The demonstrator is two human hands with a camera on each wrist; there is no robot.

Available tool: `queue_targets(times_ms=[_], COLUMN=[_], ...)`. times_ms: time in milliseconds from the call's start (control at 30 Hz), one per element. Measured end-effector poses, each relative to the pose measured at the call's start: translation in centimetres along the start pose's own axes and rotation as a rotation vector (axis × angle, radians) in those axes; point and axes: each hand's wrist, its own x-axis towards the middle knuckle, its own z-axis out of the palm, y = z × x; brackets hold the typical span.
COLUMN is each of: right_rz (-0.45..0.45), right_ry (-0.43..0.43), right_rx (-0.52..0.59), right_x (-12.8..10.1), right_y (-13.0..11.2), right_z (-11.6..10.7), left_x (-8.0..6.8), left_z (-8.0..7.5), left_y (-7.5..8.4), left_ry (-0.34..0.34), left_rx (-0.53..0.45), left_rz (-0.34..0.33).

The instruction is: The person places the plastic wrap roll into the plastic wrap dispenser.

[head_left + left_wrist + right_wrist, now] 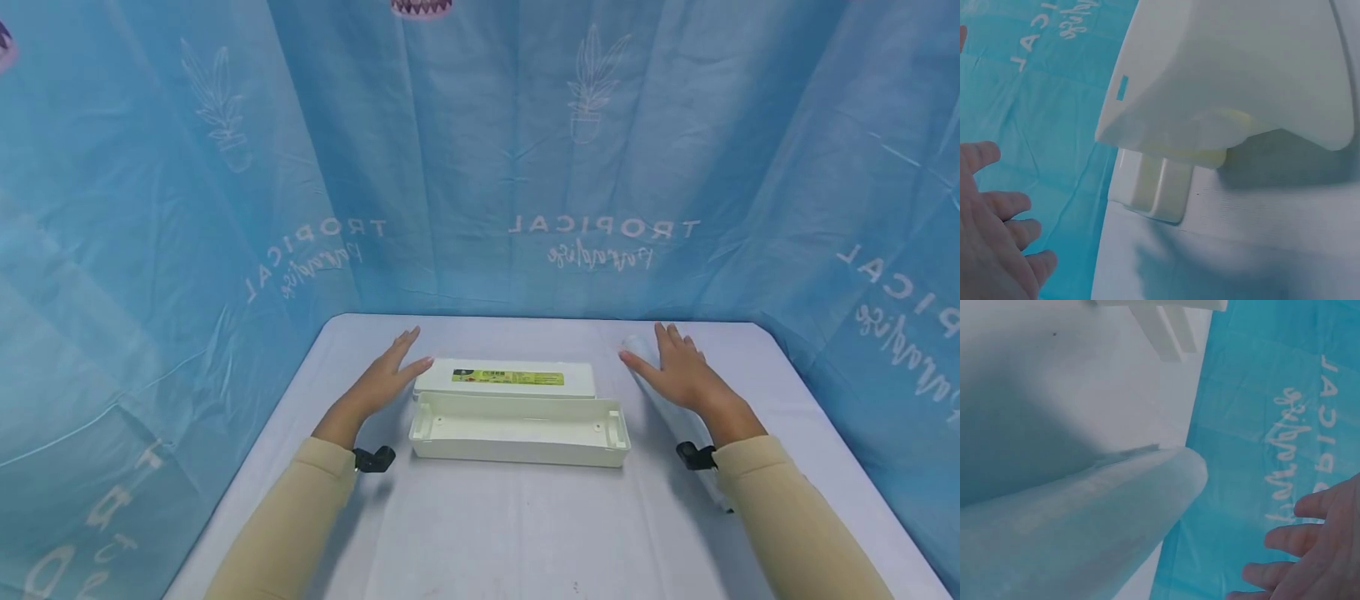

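Head view: a long open box (517, 452) sits on the desk (487, 533), its labelled lid (555, 379) just behind it. Right of the box a pale roll (681, 423) lies slantwise. Both hands are spread and grip nothing: the left hand (381, 385) left of the lid, the right hand (681, 375) above the roll. Loading the roll seems the likely work; best lift it by both ends, turn it parallel to the box and lower it level.
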Motion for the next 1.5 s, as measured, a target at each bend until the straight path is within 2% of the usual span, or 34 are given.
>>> queue_targets(times_ms=[367,467,667,867,1100,1500], right_rz=[0.023,0.026,0.042,0.056,0.055,0.097], right_ry=[-0.049,-0.056,-0.064,-0.074,-0.091,-0.121], right_rx=[0.088,0.102,0.123,0.135,0.162,0.173], right_x=[-1.2,-1.7,-2.0,-2.3,-3.0,-3.7], right_y=[1.9,2.4,3.4,3.9,3.8,4.8], right_z=[0.6,0.9,1.6,1.8,2.1,3.2], left_x=[-0.9,-1.4,-2.2,-2.8,-3.4,-4.6], left_z=[0.3,0.5,1.4,2.0,3.5,6.0], left_y=[-1.8,-2.4,-3.4,-3.7,-4.4,-4.6], left_ry=[0.013,0.031,0.056,0.078,0.070,0.093], left_rx=[-0.169,-0.207,-0.254,-0.298,-0.366,-0.408], left_rz=[-0.097,-0.102,-0.050,-0.008,0.030,0.140])
